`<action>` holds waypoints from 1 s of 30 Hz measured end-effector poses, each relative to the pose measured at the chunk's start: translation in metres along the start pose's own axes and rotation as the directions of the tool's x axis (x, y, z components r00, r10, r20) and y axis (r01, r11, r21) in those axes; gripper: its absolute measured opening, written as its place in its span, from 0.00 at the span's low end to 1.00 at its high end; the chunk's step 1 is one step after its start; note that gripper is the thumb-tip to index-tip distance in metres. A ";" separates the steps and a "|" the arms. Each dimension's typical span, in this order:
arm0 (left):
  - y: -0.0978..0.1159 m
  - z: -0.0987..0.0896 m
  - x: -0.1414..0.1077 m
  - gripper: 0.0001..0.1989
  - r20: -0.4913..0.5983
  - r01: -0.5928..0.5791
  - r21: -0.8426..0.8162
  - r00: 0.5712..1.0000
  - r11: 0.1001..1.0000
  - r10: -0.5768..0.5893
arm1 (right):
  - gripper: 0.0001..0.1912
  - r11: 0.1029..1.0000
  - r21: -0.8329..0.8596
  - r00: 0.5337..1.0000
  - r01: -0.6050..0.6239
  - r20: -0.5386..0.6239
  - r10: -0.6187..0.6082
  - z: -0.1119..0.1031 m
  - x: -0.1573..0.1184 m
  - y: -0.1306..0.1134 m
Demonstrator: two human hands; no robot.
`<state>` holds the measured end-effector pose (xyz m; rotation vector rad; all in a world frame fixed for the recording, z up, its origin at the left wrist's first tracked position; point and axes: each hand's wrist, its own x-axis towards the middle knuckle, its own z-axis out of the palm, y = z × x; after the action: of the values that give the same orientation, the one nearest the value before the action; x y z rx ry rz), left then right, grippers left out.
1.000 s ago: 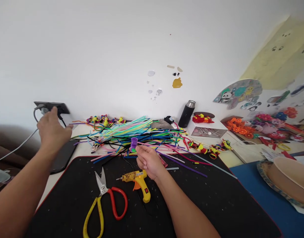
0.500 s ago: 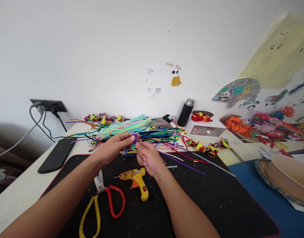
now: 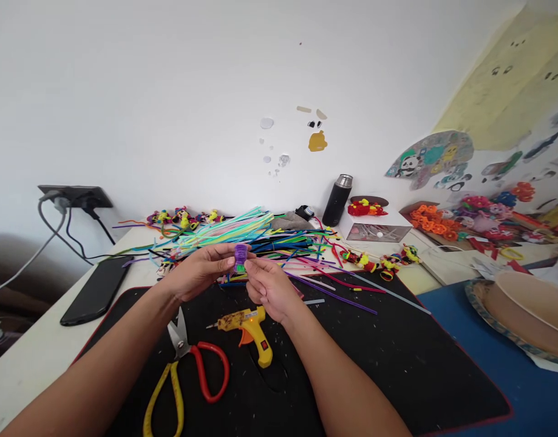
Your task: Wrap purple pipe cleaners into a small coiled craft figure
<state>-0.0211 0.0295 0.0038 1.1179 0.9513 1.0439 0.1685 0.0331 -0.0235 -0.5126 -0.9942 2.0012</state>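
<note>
Between my two hands is a small purple coil of pipe cleaner [image 3: 240, 255] with a bit of green at its lower end. My left hand [image 3: 201, 270] pinches it from the left, thumb in front. From the right, my right hand [image 3: 272, 285] grips its lower green end with thumb and forefinger, the other fingers curled. Below the hands a yellow glue gun [image 3: 244, 328] lies on the black mat [image 3: 374, 364], its small light glowing orange. To its left are open scissors [image 3: 183, 352] with one red and one yellow handle.
Behind my hands lies a pile of colourful pipe cleaners [image 3: 233, 230]. Small pipe-cleaner figures [image 3: 390, 264] lie at the right and back left. A black bottle [image 3: 337, 201] stands by a white box [image 3: 374, 229]. At left is a phone [image 3: 96, 290]; a round container [image 3: 534, 309] sits right.
The purple coil has been turned more upright and shows more of its side. Both hands keep hold of it. The view has shifted slightly.
</note>
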 end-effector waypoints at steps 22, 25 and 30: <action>0.023 0.019 -0.021 0.31 0.014 -0.218 0.686 0.958 0.695 0.287 | 0.22 0.997 -0.063 0.996 0.052 -0.068 -0.056 0.003 0.001 0.005; 0.023 0.021 -0.021 0.30 -0.007 -0.195 0.663 0.964 0.723 0.267 | 0.21 0.997 -0.059 0.994 0.058 -0.084 -0.063 0.003 0.002 0.006; 0.021 0.024 -0.020 0.29 0.002 -0.183 0.585 0.975 0.790 0.224 | 0.20 0.996 -0.053 0.992 0.074 -0.095 -0.079 0.001 0.003 0.008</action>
<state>-0.0062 0.0067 0.0304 1.7366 1.2756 0.9887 0.1622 0.0320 -0.0288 -0.5846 -0.9905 1.8699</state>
